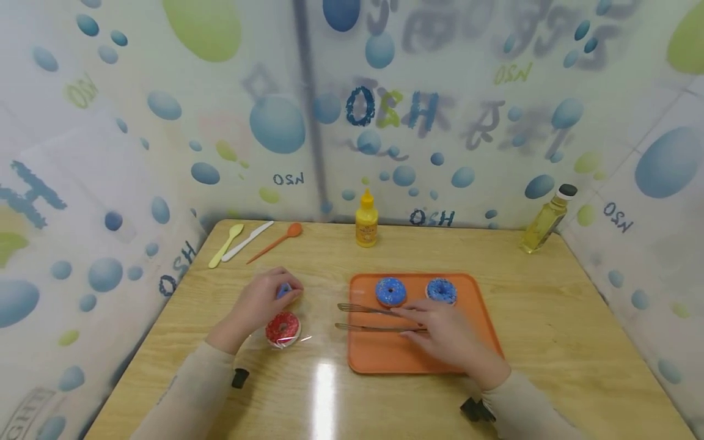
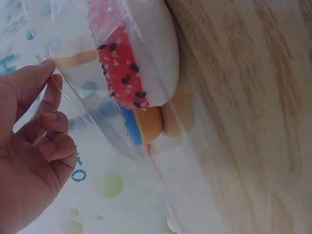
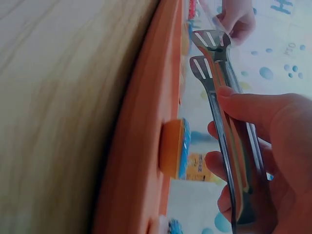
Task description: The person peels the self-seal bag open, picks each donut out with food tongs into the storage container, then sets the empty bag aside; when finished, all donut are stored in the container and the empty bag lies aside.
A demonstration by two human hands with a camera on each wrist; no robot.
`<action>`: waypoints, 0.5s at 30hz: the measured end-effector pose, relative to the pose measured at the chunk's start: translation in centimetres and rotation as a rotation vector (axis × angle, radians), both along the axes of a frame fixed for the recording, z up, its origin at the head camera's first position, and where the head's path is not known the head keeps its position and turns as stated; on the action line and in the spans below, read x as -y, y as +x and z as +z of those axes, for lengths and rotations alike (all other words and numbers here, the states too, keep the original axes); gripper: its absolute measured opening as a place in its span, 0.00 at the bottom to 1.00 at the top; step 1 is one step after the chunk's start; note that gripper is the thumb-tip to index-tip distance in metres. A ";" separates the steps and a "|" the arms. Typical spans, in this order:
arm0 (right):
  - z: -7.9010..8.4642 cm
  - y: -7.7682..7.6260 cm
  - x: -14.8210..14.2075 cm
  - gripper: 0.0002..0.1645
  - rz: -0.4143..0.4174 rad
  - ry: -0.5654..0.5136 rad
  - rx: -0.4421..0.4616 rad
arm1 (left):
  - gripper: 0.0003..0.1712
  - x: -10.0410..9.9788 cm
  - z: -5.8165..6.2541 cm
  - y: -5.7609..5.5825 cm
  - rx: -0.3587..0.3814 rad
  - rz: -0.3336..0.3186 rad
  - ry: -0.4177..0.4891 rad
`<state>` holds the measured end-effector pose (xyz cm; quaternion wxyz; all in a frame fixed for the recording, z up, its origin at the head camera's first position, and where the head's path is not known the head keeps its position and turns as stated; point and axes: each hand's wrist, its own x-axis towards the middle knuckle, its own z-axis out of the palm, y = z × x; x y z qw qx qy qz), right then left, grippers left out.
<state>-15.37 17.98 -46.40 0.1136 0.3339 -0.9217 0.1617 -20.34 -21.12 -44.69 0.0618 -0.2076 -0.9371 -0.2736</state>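
1. My left hand (image 1: 266, 299), left of centre in the head view, pinches a clear plastic bag (image 2: 85, 105) between thumb and fingertip, the other fingers loosely bent.
2. A red donut (image 1: 290, 337) lies under the film, just below that hand in the frame; a blue donut (image 1: 284, 290) is partly hidden by my fingers.
3. My right hand (image 1: 448, 333), right of centre, grips metal tongs (image 3: 236, 146), their arms apart, ends pointing left.
4. Beneath them, the orange tray (image 1: 385, 360) bears two blue-iced donuts (image 1: 385, 299) near its upper edge.
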 end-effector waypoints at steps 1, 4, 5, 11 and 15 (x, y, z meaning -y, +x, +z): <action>-0.1 0.0 0.2 0.27 0.004 0.001 0.013 | 0.04 0.0 0.0 0.0 0.001 0.001 0.002; -0.2 -0.1 0.9 0.27 0.011 -0.001 0.049 | 0.03 -0.1 -0.1 0.0 -0.003 0.002 0.001; -0.2 -0.2 1.1 0.27 0.013 0.002 0.056 | 0.03 -0.2 -0.1 -0.1 -0.006 0.001 0.000; -0.4 -0.4 2.0 0.28 0.041 0.018 0.044 | 0.03 -0.3 0.0 -0.1 0.001 0.012 0.002; -0.6 -0.5 2.5 0.29 0.042 0.029 0.055 | 0.03 -0.3 0.2 0.0 0.011 0.017 -0.008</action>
